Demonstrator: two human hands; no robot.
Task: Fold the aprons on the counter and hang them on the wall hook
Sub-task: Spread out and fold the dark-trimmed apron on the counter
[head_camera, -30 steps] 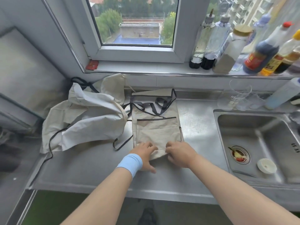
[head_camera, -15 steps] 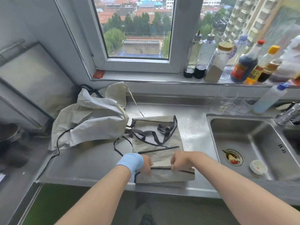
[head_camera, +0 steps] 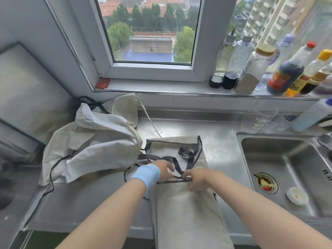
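Pinching the apron's dark-trimmed fold left of the sink, both hands clamped; loose straps risk snagging, unfolding it.

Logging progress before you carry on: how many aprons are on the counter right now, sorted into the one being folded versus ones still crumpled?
Apron being folded, under left hand and right hand: 1, the flat apron, near end hanging over the counter edge.
Crumpled aprons: 1 pale heap; cannot tell whether it holds more than one.
Total: 2 visible.
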